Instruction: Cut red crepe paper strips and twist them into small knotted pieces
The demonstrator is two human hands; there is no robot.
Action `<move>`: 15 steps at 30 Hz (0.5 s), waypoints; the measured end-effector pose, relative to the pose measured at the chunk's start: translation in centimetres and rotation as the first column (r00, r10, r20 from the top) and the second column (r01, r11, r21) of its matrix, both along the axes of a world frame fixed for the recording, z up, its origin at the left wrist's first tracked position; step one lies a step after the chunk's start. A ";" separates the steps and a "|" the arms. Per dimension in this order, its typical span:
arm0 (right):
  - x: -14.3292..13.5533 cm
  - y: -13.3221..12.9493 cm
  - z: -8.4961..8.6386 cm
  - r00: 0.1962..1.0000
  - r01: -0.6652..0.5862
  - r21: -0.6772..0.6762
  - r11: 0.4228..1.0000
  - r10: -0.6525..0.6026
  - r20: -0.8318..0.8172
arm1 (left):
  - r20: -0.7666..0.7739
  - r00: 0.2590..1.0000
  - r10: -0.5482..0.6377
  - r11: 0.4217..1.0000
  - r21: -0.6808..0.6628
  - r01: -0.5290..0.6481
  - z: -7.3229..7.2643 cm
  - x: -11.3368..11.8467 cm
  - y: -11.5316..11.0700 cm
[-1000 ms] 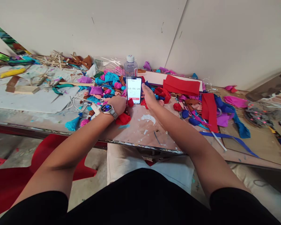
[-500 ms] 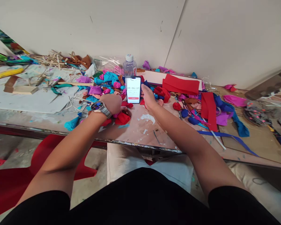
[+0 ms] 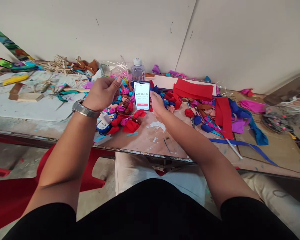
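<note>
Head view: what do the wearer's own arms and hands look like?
Both arms are bare below short black sleeves, plain with no visible print. The left hand is ungloved, with a silver metal watch on a linked band at the wrist. The right hand is also ungloved, its wrist unadorned. Rings: too small to tell.

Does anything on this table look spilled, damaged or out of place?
Yes: an irregular white smear marks the tan tabletop in front of the upright, black-edged rectangular phone. It breaks the plain surface, possibly spilled paint or glue.
</note>
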State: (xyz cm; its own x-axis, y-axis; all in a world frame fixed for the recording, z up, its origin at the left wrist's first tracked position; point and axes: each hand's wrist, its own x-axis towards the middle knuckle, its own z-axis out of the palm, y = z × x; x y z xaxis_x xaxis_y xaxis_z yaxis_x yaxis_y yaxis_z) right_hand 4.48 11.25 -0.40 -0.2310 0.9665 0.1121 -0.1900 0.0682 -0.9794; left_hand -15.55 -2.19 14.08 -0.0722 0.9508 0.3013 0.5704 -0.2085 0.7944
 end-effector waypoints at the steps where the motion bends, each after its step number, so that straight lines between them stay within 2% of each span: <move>1: -0.1 0.0 0.0 1.000 0.001 -0.007 1.000 -0.001 0.007 | 0.159 0.985 -0.070 0.997 -0.032 0.076 -0.1 0.1 0.0; 3: -0.2 0.0 0.2 1.000 0.004 0.009 1.000 -0.004 0.028 | 0.410 0.895 -0.174 0.971 -0.077 0.224 -0.2 0.5 -0.2; 6: 0.0 -0.2 0.5 0.997 0.030 0.084 0.996 -0.036 0.066 | 0.594 0.778 -0.205 0.944 -0.089 0.317 0.1 1.3 -0.6; 11: 0.2 -0.6 0.7 0.981 0.108 0.165 0.980 -0.131 0.140 | 0.666 0.727 -0.167 0.966 -0.037 0.255 1.6 2.2 -0.2; 15: 0.4 -0.8 0.8 0.987 0.121 0.049 0.991 -0.125 0.096 | 0.653 0.756 -0.047 0.991 -0.066 0.118 1.9 2.5 1.2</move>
